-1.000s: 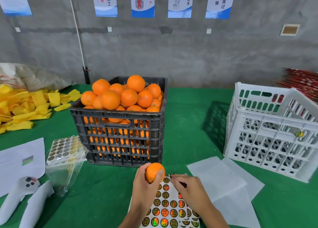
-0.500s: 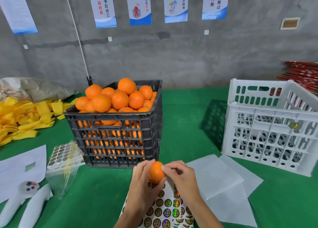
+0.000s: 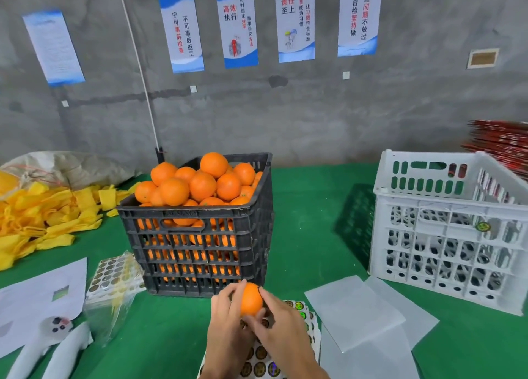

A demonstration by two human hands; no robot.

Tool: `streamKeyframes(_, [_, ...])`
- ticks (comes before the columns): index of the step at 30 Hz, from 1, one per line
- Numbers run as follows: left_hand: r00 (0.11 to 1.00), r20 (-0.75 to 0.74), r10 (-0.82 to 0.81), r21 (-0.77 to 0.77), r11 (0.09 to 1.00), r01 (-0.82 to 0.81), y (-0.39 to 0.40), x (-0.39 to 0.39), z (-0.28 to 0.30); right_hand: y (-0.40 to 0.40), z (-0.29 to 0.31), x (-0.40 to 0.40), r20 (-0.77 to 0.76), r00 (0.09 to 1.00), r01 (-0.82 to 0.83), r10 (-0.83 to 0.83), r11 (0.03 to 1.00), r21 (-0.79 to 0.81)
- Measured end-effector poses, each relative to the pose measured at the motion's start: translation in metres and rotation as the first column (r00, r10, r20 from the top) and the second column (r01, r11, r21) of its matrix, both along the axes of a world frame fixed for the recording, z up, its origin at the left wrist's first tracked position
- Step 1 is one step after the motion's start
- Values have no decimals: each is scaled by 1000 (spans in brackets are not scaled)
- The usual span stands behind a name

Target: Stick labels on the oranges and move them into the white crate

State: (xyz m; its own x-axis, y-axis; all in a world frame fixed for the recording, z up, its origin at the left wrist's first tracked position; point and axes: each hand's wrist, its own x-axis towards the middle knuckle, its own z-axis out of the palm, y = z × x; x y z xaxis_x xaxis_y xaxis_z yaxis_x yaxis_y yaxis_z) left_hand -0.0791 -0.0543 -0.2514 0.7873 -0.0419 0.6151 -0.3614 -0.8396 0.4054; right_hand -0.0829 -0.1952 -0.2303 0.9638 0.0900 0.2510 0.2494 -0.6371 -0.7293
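An orange sits low in front of the person, cupped between both hands just above a sticker sheet on the green table. The left hand curls its fingers round the fruit's left side; the right hand wraps over its right side, thumb under it. Just behind stands a black crate heaped with oranges. The white crate stands well apart to the right.

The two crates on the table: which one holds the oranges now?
The black crate in the middle, heaped above its rim with oranges. The white crate on the right shows no oranges through its holes.
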Motion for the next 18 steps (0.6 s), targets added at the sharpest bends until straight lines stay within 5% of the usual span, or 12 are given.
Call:
streamKeyframes(8, [921, 382, -72, 191, 982, -2, -6, 4, 16, 2, 12, -7, -5, 981, 192, -192, 979, 72])
streamKeyframes(13, [916, 382, -123, 174, 983, 60, -30, 7, 49, -4, 39, -14, 82, 958, 274, -276, 961, 34])
streamKeyframes(18, [884, 359, -300, 1, 947, 321, -105, 47, 134, -76, 126, 15, 366, 846, 383, -388, 919, 90])
